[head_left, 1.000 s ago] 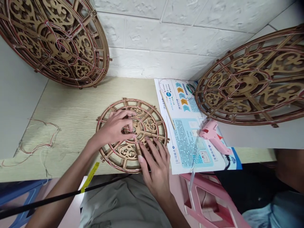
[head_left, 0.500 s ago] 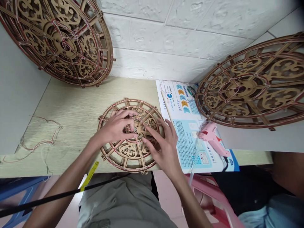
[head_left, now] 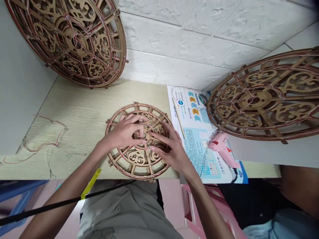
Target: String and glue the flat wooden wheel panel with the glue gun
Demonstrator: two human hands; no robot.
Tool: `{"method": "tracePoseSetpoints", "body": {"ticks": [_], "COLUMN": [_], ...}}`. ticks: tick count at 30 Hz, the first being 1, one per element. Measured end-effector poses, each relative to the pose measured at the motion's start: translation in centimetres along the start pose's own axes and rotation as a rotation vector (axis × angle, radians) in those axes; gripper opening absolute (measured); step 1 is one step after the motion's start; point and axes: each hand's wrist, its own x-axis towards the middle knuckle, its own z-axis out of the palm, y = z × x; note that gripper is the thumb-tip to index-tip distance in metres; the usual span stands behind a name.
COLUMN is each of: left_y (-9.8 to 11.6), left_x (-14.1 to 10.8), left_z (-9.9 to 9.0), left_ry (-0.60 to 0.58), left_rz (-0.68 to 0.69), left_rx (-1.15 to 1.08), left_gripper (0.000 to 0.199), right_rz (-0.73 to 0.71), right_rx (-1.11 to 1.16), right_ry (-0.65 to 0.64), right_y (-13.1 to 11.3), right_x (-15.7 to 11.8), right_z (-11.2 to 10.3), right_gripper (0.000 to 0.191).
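Note:
A round brown openwork frame [head_left: 135, 171] with scroll panels and red and white wires along its rings lies flat on the table. Over its upper left part and centre, my left hand [head_left: 126, 132] bends its fingers. Thumb and forefinger come close together at the central hub [head_left: 148, 136]; whatever they pinch is too small to make out. From the right, my right hand [head_left: 171, 147] rests on the frame with its fingers apart, forefinger and thumb pointing at the hub. Part of the rings and wiring is hidden beneath both hands.
Similar wired frames [head_left: 86, 71] lean at the back left, with another frame [head_left: 251, 99] at the right. Loose wires [head_left: 47, 144] lie left. A printed sheet [head_left: 193, 146] bears a thin stick [head_left: 178, 118] and a pink glue gun [head_left: 223, 149]. A black cord [head_left: 50, 206] crosses my left forearm.
The view has shifted slightly, moving the scene a little to the right. My right hand's fingers have drawn slightly closer to the hub, while my left hand keeps nearly the same pose.

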Motion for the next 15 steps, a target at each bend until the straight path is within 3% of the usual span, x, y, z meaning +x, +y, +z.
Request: {"method": "tracePoseSetpoints", "body": {"ticks": [15], "left_y": [-0.06], "left_x": [0.01], "left_z": [0.14], "left_ry": [0.029], "left_rz": [0.023], "left_rx": [-0.006], "left_gripper": [0.025], "right_rz": [-0.050], "right_rx": [-0.228], "right_ry": [-0.042], "right_y": [-0.64], "right_x": [0.67], "right_z": [-0.50], "right_gripper": [0.050]}}
